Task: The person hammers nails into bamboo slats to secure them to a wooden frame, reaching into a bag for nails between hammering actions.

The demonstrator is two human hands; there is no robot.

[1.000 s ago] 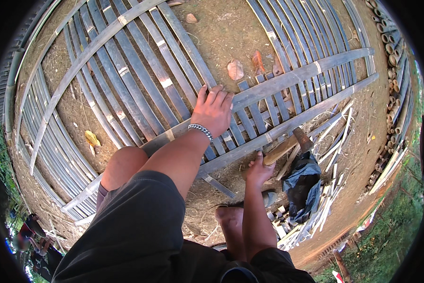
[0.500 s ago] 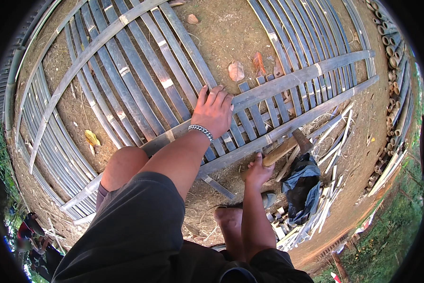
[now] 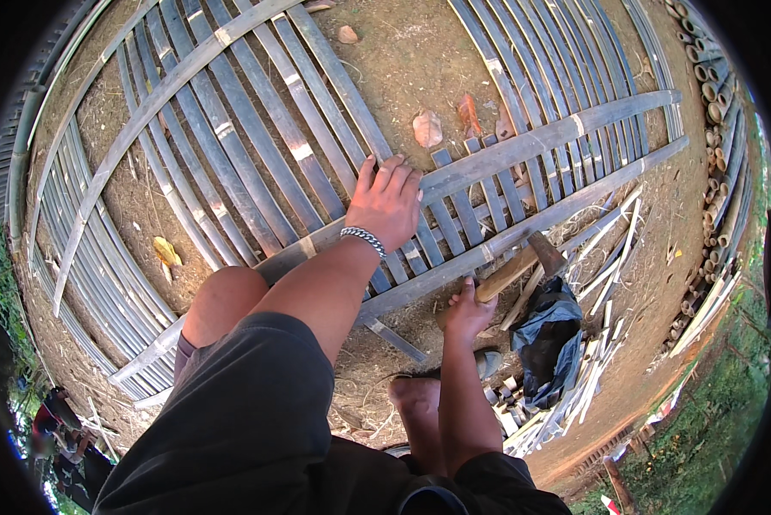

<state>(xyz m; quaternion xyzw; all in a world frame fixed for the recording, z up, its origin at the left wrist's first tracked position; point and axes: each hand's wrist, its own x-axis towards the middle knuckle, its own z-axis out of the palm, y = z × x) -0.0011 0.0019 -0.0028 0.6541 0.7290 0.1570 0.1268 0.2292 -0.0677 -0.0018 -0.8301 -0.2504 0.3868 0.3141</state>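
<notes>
My left hand (image 3: 384,204), with a chain bracelet at the wrist, grips the upper bamboo rail (image 3: 506,166) of a slatted bamboo panel. Its fingers reach over the rail's far edge, by the end of a long bamboo slat (image 3: 338,81); the palm's underside is hidden. Just below the lower bamboo rail (image 3: 437,279), my right hand (image 3: 467,311) is closed round the wooden handle of a hammer (image 3: 507,273). The hammer's rusty brown head points up and right, near the lower rail but seemingly apart from it. Short slats (image 3: 463,211) cross both rails.
A dark plastic bag (image 3: 550,343) lies right of my right hand, beside pale bamboo strips (image 3: 587,386). Bamboo poles (image 3: 716,129) are stacked at the far right. Dry leaves (image 3: 427,129) lie on the dirt. Another person (image 3: 59,429) is at the lower left.
The hammer has shifted very slightly, its head tilting a little upward and left. Both hands otherwise stay in place, with the view moving slightly.
</notes>
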